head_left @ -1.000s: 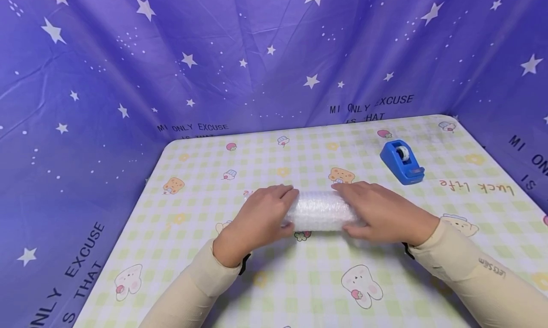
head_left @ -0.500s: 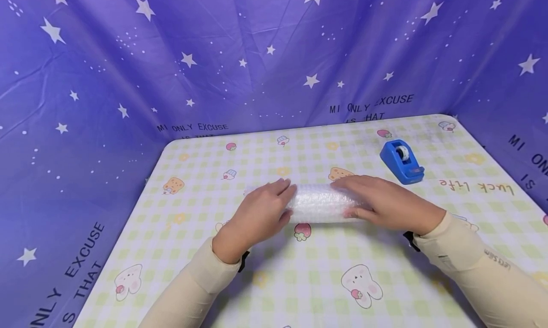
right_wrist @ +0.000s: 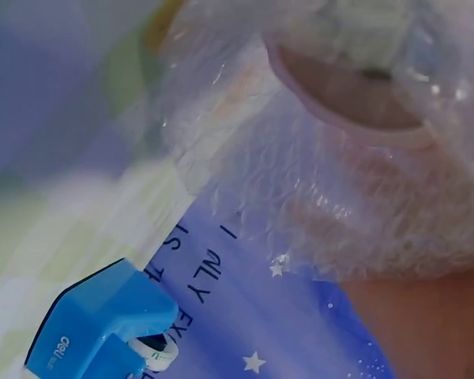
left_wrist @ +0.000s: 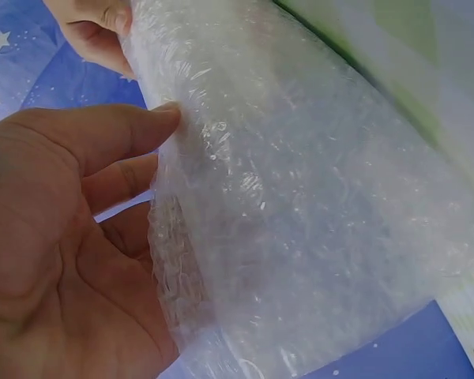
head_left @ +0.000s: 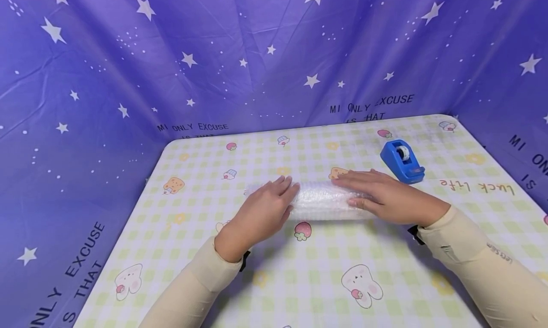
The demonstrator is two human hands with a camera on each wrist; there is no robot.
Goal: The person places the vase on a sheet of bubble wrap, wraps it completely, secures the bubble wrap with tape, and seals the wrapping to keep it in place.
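A roll of clear bubble wrap (head_left: 321,202) lies crosswise over the middle of the table, between my two hands. My left hand (head_left: 263,211) grips its left end; in the left wrist view the thumb presses the near side of the bubble wrap (left_wrist: 300,197) and the other fingers go behind it. My right hand (head_left: 389,197) holds the right end, fingers over the top and thumb on the near side. Through the open end in the right wrist view shows a pinkish round rim (right_wrist: 332,118), wrapped inside; its kind cannot be made out.
A blue tape dispenser (head_left: 402,161) with a roll of tape stands beyond the right hand. The table (head_left: 192,252) has a green checked cover with cartoon prints. A purple star-patterned curtain (head_left: 257,81) hangs behind and along the sides.
The bubble wrap roll has moved a little away from the body, turning less visibly. My right hand has slid outward and forward along it; the left hand has stayed nearly in place.
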